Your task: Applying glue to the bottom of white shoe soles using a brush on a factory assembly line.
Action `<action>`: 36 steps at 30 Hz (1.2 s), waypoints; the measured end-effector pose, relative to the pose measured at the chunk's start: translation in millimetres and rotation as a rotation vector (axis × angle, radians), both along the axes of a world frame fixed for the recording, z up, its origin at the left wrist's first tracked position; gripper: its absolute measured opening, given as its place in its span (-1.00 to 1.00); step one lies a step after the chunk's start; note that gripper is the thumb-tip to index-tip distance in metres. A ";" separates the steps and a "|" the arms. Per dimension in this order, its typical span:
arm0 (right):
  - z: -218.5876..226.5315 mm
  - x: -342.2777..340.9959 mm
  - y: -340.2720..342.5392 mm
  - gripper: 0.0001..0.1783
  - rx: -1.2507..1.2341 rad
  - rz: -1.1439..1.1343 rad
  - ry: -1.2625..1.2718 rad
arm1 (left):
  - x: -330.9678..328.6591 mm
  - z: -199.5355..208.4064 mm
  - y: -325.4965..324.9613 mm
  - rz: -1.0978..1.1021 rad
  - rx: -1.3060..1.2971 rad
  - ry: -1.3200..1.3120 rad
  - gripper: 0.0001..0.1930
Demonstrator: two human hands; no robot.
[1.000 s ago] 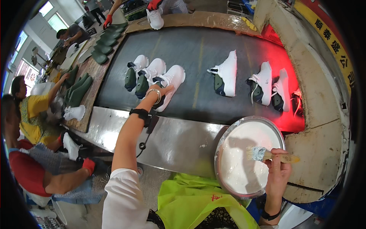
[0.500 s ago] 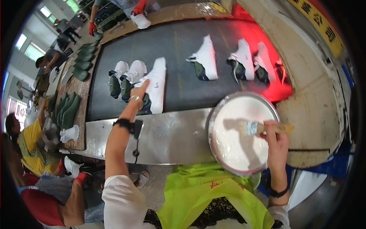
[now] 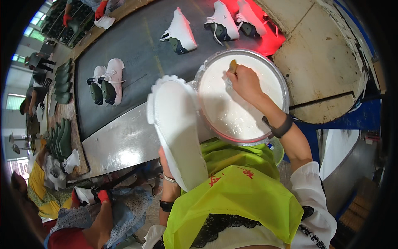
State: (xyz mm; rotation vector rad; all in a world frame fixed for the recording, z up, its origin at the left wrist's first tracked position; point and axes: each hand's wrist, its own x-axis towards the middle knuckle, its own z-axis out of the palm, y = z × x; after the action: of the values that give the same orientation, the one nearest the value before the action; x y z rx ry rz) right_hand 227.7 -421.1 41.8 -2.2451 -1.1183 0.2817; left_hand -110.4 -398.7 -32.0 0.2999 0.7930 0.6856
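Observation:
Beside the round tub (image 3: 282,79) of white liquid, my left hand (image 3: 164,164) is closed around the heel part of a shoe (image 3: 176,124). Its broad white underside with a scalloped edge faces me, and its upper is hidden behind. My right hand (image 3: 247,85) grips a brush (image 3: 233,66) over the tub. The handle end shows above my fingers; the bristles are mostly hidden at the liquid. A pair of white and green shoes (image 3: 107,82) lies on the dark conveyor belt (image 3: 137,45) to the left.
Farther up the belt are more shoes (image 3: 181,33), some under red light. A steel ledge (image 3: 120,137) runs along the belt's near side. Green shoe lasts (image 3: 62,139) stand on a wooden board at left. Co-workers with red gloves (image 3: 100,10) handle shoes at far left and lower left.
My left hand has lifted the shoe off the belt and brought it near me, underside toward me. My right hand has turned the brush and lowered it into the tub. The view has shifted.

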 end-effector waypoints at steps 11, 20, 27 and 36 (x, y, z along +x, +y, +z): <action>53.3 -31.3 -13.9 -0.76 0.489 0.040 0.539 | 37.0 26.6 9.9 -0.265 0.033 -0.039 -0.46; 58.1 -37.4 37.4 -0.69 0.542 0.214 0.760 | 37.1 33.2 16.9 -0.325 -0.054 -0.034 -0.43; 57.0 -80.2 -21.2 -0.82 0.438 0.183 0.414 | 30.3 30.8 24.7 -0.265 0.017 -0.051 -0.43; 77.8 -87.2 10.2 -0.85 0.541 0.276 0.371 | 25.4 46.7 22.6 -0.281 0.110 -0.220 -0.37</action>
State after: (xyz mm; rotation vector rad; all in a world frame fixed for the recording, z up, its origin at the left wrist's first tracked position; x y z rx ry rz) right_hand 140.5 -410.9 119.6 -1.4952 -1.1333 0.4287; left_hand -85.1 -376.2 14.7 0.4194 0.4917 0.4879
